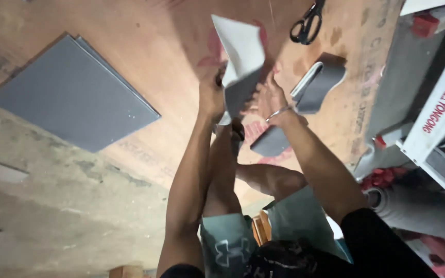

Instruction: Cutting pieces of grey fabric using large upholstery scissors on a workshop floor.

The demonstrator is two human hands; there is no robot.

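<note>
Both hands hold one folded grey sheet (240, 67) with a white underside above the plywood board (145, 46): the left hand (211, 95) pinches its lower edge, the right hand (269, 98) presses open-fingered against its side. Scissors (307, 23) lie near the board's far edge, a stack of grey sheets (73, 92) toward its left edge.

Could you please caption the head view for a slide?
Both hands, left hand and right hand, hold a bent grey sheet above a wooden board.

Matt grey sheet (240, 67), white-backed, over a stained, worn plywood board (181, 56).
</note>
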